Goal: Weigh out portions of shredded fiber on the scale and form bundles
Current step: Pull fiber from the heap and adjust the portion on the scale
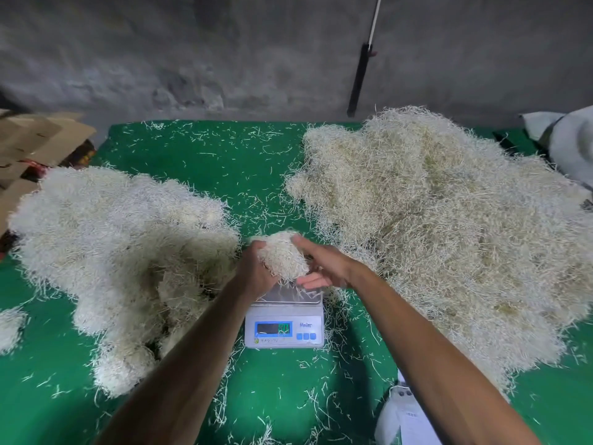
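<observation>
A small white digital scale (pixel 283 329) with a blue-framed display sits in the middle of the green mat. Just above its steel pan I hold a fist-sized portion of pale shredded fiber (pixel 282 253) between both hands. My left hand (pixel 255 271) cups it from the left and below. From the right, my right hand (pixel 321 266) presses it with the fingers curled under. To the left lies a heap of whitish fiber clumps (pixel 122 248). A larger loose pile of yellower fiber (pixel 449 226) lies on the right.
The green mat (pixel 208 175) is strewn with stray strands. Folded cardboard (pixel 35 142) lies at the back left, a white sack (pixel 568 146) at the back right. A white device (pixel 404 415) sits at the near right. A grey wall stands behind with a black-and-white rod (pixel 359 75).
</observation>
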{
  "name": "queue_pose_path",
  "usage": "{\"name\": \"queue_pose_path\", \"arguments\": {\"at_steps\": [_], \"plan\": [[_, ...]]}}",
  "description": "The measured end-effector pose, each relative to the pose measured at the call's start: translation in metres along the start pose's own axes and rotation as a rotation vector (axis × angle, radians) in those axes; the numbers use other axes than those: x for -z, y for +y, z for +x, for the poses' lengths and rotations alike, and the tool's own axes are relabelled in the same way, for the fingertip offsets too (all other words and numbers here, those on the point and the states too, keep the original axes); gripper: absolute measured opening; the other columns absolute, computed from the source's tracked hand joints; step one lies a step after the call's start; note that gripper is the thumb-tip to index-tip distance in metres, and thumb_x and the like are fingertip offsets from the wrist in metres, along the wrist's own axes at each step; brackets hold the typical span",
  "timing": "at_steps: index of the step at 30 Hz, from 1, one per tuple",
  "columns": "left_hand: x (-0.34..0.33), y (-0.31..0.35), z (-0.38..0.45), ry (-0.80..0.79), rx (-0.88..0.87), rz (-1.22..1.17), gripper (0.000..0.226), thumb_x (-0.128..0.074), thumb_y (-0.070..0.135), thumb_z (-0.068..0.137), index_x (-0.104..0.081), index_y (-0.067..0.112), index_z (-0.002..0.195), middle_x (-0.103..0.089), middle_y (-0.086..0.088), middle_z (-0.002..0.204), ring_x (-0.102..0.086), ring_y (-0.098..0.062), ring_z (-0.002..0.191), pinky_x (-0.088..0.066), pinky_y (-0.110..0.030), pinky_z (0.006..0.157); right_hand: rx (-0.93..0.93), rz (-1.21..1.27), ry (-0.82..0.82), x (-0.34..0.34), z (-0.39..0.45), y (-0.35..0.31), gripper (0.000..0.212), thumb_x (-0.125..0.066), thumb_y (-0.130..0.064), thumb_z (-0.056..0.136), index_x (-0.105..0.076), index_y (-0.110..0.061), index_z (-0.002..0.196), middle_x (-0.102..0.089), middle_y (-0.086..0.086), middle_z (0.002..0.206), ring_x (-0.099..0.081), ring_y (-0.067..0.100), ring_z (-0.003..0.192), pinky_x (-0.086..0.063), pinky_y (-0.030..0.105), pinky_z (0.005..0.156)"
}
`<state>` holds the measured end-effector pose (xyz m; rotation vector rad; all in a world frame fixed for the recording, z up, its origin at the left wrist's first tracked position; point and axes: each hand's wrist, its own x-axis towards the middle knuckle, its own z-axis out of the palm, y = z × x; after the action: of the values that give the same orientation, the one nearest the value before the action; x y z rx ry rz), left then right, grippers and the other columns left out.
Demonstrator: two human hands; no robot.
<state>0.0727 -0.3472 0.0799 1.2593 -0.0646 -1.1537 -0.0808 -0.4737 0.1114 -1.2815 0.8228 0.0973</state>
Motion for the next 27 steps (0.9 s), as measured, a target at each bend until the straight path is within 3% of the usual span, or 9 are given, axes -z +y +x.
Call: {"name": "queue_pose_path", "arguments": {"at_steps": [3, 5, 7, 9, 13, 16, 19, 23, 27], "plan": [[0.011, -0.006, 0.006, 0.041, -0.011, 0.186, 0.07, -0.071, -0.002, 0.089, -0.041, 0.005, 0.151, -0.061, -0.013, 0.115, -0.065, -0.013, 0.083, -0.056, -0.016, 0.067, 0.082, 0.048, 0.204, -0.001, 0.011, 0.006, 0.038, -0.08, -0.042, 0.085, -0.057, -0.013, 0.091, -0.063, 0.014, 0.084, -0.065, 0.016, 0.059, -0.058, 0.027, 0.074], [0.025, -0.009, -0.006, 0.195, -0.134, 0.457, 0.045, -0.073, 0.021, 0.092, -0.061, 0.0, 0.129, -0.055, 0.0, 0.075, -0.052, -0.009, 0.054, -0.048, -0.02, 0.047, 0.132, 0.09, 0.401, 0.003, 0.018, 0.01, 0.03, -0.078, -0.028, 0.089, -0.056, -0.011, 0.078, -0.066, 0.016, 0.091, -0.057, 0.02, 0.062, -0.058, 0.034, 0.088], [0.028, -0.005, -0.012, 0.349, -0.061, 0.539, 0.053, -0.073, 0.046, 0.089, -0.065, -0.004, 0.103, -0.045, 0.002, 0.058, -0.043, -0.015, 0.047, -0.047, -0.029, 0.048, 0.156, 0.078, 0.487, 0.002, 0.02, 0.014, 0.018, -0.074, -0.024, 0.093, -0.064, -0.011, 0.086, -0.063, 0.007, 0.075, -0.054, 0.018, 0.061, -0.059, 0.036, 0.087], [0.026, -0.005, -0.017, 0.352, -0.029, 0.606, 0.044, -0.07, 0.054, 0.089, -0.061, 0.011, 0.091, -0.051, -0.001, 0.069, -0.05, -0.017, 0.06, -0.055, -0.034, 0.06, 0.174, 0.039, 0.524, -0.004, 0.021, 0.021, 0.011, -0.07, -0.024, 0.097, -0.065, -0.014, 0.099, -0.064, 0.006, 0.071, -0.057, 0.015, 0.059, -0.059, 0.035, 0.078], [0.034, -0.009, -0.02, 0.348, -0.02, 0.662, 0.045, -0.07, 0.047, 0.091, -0.063, 0.01, 0.116, -0.068, -0.018, 0.106, -0.058, -0.014, 0.066, -0.047, -0.024, 0.048, 0.153, -0.125, 0.502, -0.011, 0.017, 0.035, 0.016, -0.061, -0.025, 0.102, -0.065, -0.01, 0.107, -0.068, 0.001, 0.095, -0.066, 0.008, 0.072, -0.059, 0.025, 0.067], [0.049, -0.008, -0.021, 0.383, -0.06, 0.613, 0.056, -0.08, 0.045, 0.084, -0.063, 0.003, 0.116, -0.069, -0.013, 0.097, -0.065, -0.016, 0.071, -0.06, -0.034, 0.056, 0.121, -0.343, 0.625, -0.004, 0.008, 0.052, 0.034, -0.048, -0.042, 0.107, -0.065, -0.012, 0.112, -0.068, -0.004, 0.08, -0.066, 0.014, 0.062, -0.058, 0.029, 0.056], [0.068, -0.013, -0.025, 0.346, -0.043, 0.506, 0.065, -0.078, 0.056, 0.081, -0.065, 0.003, 0.117, -0.069, -0.01, 0.092, -0.067, -0.016, 0.07, -0.061, -0.033, 0.054, 0.083, -0.31, 0.696, 0.001, 0.001, 0.073, 0.043, -0.042, -0.042, 0.109, -0.063, -0.006, 0.121, -0.066, 0.0, 0.08, -0.063, 0.011, 0.062, -0.05, 0.024, 0.054], [0.082, -0.027, -0.034, 0.236, -0.013, 0.374, 0.066, -0.06, 0.067, 0.089, -0.061, 0.016, 0.131, -0.064, -0.014, 0.128, -0.066, -0.025, 0.106, -0.061, -0.039, 0.079, 0.058, -0.305, 0.695, -0.003, -0.004, 0.092, 0.047, -0.039, -0.041, 0.11, -0.062, -0.002, 0.121, -0.066, 0.003, 0.082, -0.058, 0.013, 0.061, -0.049, 0.025, 0.052], [0.084, -0.035, -0.044, 0.167, -0.012, 0.289, 0.076, -0.04, 0.073, 0.096, -0.049, 0.014, 0.144, -0.049, -0.017, 0.15, -0.052, -0.032, 0.129, -0.042, -0.053, 0.11, 0.059, -0.268, 0.681, -0.011, -0.009, 0.095, 0.051, -0.038, -0.042, 0.11, -0.059, 0.001, 0.128, -0.063, 0.0, 0.086, -0.064, 0.008, 0.072, -0.043, 0.017, 0.045]]}}
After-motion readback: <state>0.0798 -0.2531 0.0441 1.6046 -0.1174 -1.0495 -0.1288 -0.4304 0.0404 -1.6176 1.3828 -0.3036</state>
